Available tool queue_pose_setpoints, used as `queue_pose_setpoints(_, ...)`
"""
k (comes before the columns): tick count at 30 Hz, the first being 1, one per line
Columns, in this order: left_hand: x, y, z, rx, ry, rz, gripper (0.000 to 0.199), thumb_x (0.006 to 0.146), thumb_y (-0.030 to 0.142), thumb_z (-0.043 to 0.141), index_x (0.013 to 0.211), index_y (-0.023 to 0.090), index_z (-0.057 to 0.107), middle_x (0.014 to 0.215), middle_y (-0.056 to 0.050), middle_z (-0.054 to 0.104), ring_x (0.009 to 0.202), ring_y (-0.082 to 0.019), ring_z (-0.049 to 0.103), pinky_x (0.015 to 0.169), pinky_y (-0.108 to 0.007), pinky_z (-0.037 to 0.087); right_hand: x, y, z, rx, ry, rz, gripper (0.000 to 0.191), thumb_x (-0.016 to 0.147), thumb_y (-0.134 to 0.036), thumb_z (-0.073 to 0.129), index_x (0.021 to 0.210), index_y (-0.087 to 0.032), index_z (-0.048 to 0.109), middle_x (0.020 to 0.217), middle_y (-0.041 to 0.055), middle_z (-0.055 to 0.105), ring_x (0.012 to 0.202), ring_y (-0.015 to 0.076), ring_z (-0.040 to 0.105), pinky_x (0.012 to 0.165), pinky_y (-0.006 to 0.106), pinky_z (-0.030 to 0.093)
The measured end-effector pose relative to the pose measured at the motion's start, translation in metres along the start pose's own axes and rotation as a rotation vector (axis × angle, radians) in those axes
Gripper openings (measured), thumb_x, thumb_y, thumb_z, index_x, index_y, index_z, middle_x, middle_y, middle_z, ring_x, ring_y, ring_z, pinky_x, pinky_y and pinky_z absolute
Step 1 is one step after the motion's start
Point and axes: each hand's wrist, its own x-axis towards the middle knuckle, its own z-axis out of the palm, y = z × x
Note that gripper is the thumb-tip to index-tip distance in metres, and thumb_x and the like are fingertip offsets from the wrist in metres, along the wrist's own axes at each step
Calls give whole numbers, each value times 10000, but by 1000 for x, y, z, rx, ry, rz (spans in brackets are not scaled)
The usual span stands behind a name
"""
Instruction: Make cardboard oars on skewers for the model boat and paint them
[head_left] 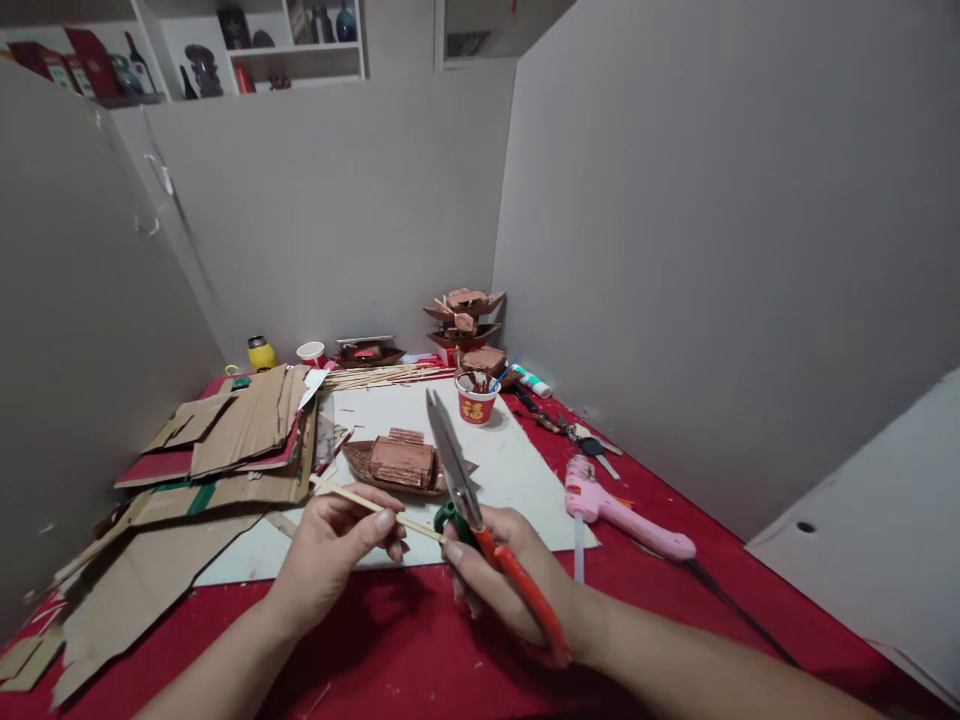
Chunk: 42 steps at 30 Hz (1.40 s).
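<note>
A thin pale wooden stick [351, 494] runs between my hands, slanting down to the right. My left hand [337, 540] pinches it between thumb and fingers near its middle. In my right hand [502, 570] is a pair of scissors [456, 460] with orange and green on the handles, blades pointing up and away from me. The right thumb and a finger also touch the stick's right end. Just beyond my hands, a brown model boat [403, 462] with a ribbed cabin roof lies on a white sheet [517, 480].
Torn cardboard [247, 420] is piled at the left. A pink glue gun [630, 520] lies at the right, its cord trailing. A red paper cup [475, 400] stands behind the boat, near a bundle of sticks [382, 375] and stacked model boats [465, 315]. Grey walls enclose the red table.
</note>
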Motion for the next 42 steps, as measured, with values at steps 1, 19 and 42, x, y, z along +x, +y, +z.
queue_pose_setpoints(1, -1, -1, 2, 43, -6, 10, 113, 814, 260, 690, 863, 162, 713, 661, -20, 691, 625, -130, 645, 652, -236, 506, 0, -1, 1, -22, -16, -10, 162, 888, -310, 503, 772, -197, 488, 551, -33, 538, 446, 107, 502, 439, 206, 426)
queue_pose_setpoints(19, 8, 7, 0, -296, 69, -39, 108, 833, 239, 668, 876, 161, 608, 717, -18, 679, 598, -108, 629, 592, -217, 521, -7, -2, 1, -140, -115, -231, 176, 814, -263, 546, 688, -218, 432, 562, -54, 402, 467, 92, 370, 440, 216, 349)
queue_pose_setpoints(42, -6, 44, -13, -167, 388, 309, 251, 698, 288, 790, 779, 170, 584, 684, 18, 692, 563, -123, 665, 553, -217, 532, -10, -21, -29, -887, 61, -276, 291, 782, -448, 645, 756, -223, 462, 618, -28, 532, 518, 137, 405, 498, 251, 312)
